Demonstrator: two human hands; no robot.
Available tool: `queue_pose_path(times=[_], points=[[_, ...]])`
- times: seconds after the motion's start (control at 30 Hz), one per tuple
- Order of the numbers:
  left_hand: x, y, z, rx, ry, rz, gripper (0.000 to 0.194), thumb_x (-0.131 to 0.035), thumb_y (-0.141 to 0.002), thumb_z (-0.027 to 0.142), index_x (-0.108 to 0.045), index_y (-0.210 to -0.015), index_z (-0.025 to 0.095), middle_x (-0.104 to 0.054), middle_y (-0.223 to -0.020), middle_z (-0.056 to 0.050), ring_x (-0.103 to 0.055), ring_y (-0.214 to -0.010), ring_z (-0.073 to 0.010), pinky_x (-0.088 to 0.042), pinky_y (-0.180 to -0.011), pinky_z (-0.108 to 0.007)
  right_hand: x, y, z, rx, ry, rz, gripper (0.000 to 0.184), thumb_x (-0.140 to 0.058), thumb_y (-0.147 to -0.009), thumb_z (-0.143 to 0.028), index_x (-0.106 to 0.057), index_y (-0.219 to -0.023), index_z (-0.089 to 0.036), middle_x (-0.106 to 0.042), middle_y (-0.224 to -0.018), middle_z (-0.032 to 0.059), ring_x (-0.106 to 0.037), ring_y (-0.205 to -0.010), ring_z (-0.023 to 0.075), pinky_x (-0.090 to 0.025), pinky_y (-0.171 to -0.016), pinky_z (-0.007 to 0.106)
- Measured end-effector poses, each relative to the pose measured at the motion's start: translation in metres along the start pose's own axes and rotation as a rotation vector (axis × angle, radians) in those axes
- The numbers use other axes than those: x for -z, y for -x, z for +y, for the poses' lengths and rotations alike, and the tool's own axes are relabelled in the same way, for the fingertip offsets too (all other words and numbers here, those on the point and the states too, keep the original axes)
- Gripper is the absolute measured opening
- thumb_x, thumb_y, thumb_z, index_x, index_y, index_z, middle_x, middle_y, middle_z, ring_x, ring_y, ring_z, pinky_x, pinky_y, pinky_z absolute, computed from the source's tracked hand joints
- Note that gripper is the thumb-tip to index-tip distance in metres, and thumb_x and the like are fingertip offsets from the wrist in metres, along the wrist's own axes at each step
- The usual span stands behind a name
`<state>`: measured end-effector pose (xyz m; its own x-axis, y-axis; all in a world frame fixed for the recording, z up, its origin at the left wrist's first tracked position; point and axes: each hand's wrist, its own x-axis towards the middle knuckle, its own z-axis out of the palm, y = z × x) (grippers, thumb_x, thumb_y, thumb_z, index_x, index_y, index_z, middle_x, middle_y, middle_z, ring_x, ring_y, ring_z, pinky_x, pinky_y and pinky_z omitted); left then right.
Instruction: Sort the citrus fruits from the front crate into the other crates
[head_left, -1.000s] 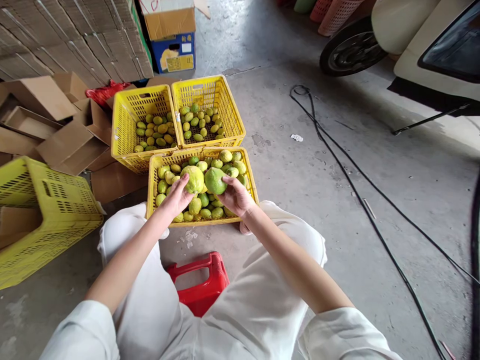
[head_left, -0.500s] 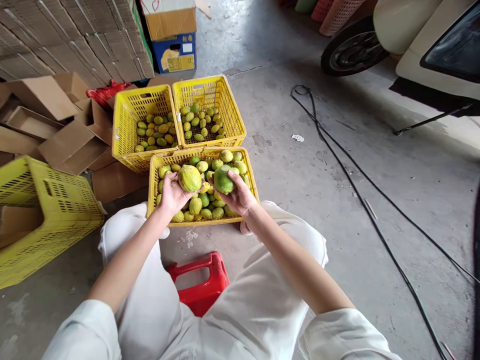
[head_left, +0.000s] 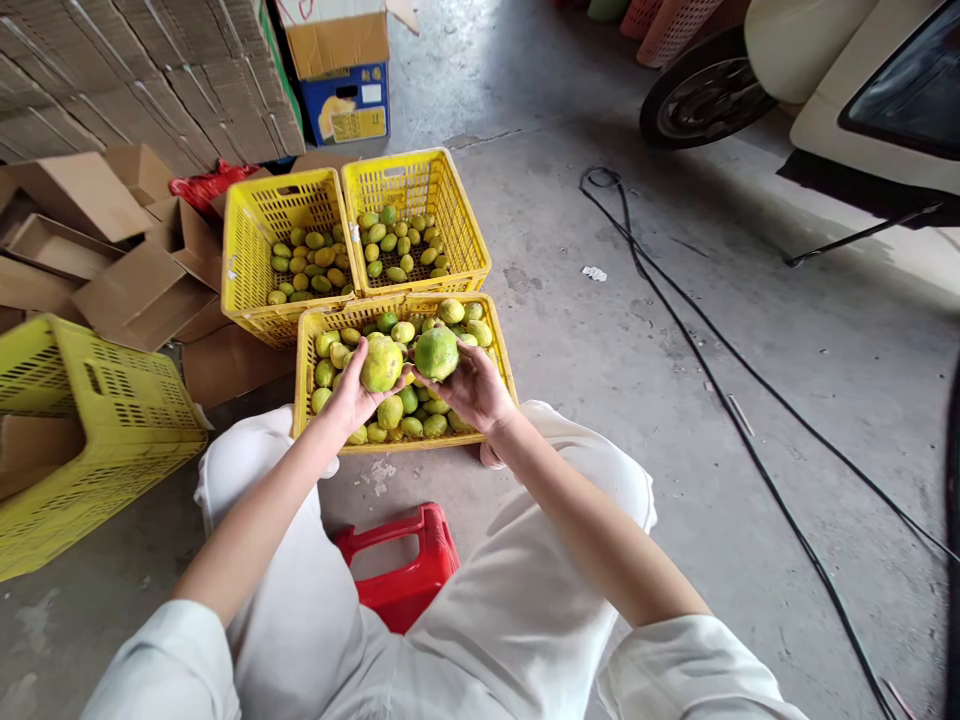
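Note:
My left hand holds a yellow-green lemon on its fingers, thumb along the side. A greener lemon rests in my right hand, close beside the first one. Both hands are over the near yellow crate, which is full of green and yellow lemons. Behind it stand two more yellow crates, the left one and the right one, each with a layer of smaller lemons on the bottom. The fingertips under the fruit are partly hidden.
A larger yellow-green crate stands at the left, with open cardboard boxes behind it. A red plastic stool is between my legs. Black cable runs across the floor at the right, near a parked vehicle's wheel.
Both lemons have turned in my hands. The green one has moved a little left, nearer the yellow-green one, and my right thumb has come off its top.

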<state>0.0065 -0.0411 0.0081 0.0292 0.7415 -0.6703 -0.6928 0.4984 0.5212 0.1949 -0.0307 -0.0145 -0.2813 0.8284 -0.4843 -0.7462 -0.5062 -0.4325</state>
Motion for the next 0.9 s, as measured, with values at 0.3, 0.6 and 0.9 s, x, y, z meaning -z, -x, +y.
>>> queue_pose_path(times=[0.3, 0.6, 0.9], points=[[-0.005, 0.006, 0.005, -0.011, 0.050, -0.048, 0.050, -0.057, -0.106, 0.028, -0.063, -0.155, 0.021, -0.085, -0.138, -0.017, -0.083, -0.134, -0.0387, -0.072, -0.110, -0.060, 0.002, 0.003, 0.006, -0.034, 0.055, 0.054, 0.018, -0.078, -0.098, -0.024, -0.076, -0.116, -0.027, -0.087, -0.102, -0.0006, -0.086, -0.101, 0.0206, -0.075, -0.104, 0.038], [0.006, -0.001, -0.004, -0.064, 0.017, -0.115, 0.054, -0.081, -0.093, 0.017, -0.068, -0.145, 0.021, -0.086, -0.136, -0.014, -0.084, -0.131, -0.0319, -0.070, -0.116, -0.042, 0.003, -0.005, 0.000, -0.110, -0.101, 0.212, 0.031, -0.053, -0.105, -0.031, -0.074, -0.127, -0.024, -0.088, -0.098, 0.0087, -0.088, -0.104, 0.0310, -0.080, -0.086, 0.047], [-0.004, 0.006, 0.006, 0.039, 0.072, -0.045, 0.044, -0.054, -0.107, 0.030, -0.071, -0.146, 0.017, -0.086, -0.134, -0.020, -0.082, -0.135, -0.0412, -0.073, -0.105, -0.058, 0.000, -0.004, -0.003, 0.014, -0.217, 0.174, 0.023, -0.068, -0.105, -0.031, -0.071, -0.126, -0.024, -0.086, -0.100, 0.0054, -0.085, -0.094, 0.0238, -0.079, -0.091, 0.039]])
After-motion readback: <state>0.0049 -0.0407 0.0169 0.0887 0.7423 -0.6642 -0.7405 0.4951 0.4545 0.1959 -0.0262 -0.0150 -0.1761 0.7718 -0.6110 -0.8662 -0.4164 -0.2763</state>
